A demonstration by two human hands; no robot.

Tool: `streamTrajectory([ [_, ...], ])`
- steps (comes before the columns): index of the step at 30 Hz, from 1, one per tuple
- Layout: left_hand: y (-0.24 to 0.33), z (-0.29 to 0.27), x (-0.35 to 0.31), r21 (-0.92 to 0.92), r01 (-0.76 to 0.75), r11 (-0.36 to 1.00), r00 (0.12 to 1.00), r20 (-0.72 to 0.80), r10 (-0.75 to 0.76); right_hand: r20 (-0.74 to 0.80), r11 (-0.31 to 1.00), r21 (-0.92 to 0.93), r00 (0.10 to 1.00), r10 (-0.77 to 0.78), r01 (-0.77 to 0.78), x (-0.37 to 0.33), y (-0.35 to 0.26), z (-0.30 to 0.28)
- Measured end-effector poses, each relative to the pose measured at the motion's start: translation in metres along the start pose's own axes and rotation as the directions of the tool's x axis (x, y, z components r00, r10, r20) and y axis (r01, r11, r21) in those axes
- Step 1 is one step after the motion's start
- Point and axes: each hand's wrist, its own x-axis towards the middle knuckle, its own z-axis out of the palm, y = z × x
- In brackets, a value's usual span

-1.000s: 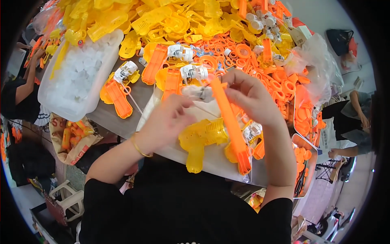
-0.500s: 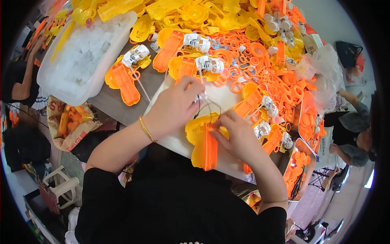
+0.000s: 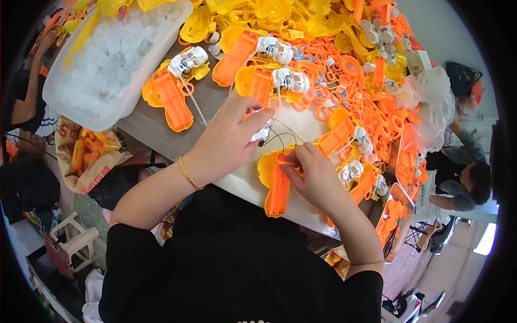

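Left hand (image 3: 229,134) pinches a small white part (image 3: 260,134), mostly hidden by the fingers. Right hand (image 3: 318,175) grips the top end of an orange case (image 3: 278,188), which lies over a yellow shell (image 3: 264,168). Dark wires (image 3: 283,142) arch between. Judgement: keep wires slack, case square, nothing trapped. Near edge of worktop (image 3: 156,137) close below shell; orange-yellow assemblies (image 3: 338,135) crowd right; more room left.

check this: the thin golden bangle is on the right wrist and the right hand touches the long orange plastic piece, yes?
Wrong wrist: the head view shows the thin golden bangle on the left wrist. The right hand does touch the long orange plastic piece.
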Motion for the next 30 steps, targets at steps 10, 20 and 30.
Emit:
streamTrajectory([
  [10, -0.003, -0.005, -0.013, -0.117, 0.236, 0.965, 0.966, 0.140, -0.219, -0.193, 0.990, 0.049, 0.974, -0.122, 0.134, 0.015, -0.005, 0.004],
  [20, -0.006, -0.008, -0.011, -0.322, 0.036, 0.946, 0.998, 0.057, -0.019, -0.415, 0.872, 0.452, 0.909, 0.018, 0.190, 0.030, -0.017, -0.007],
  [30, -0.006, -0.001, -0.010, -0.904, 0.415, 0.101, 0.849, 0.345, -0.401, -0.227, 0.927, 0.093, 0.914, -0.336, 0.364, -0.006, -0.009, -0.002],
])
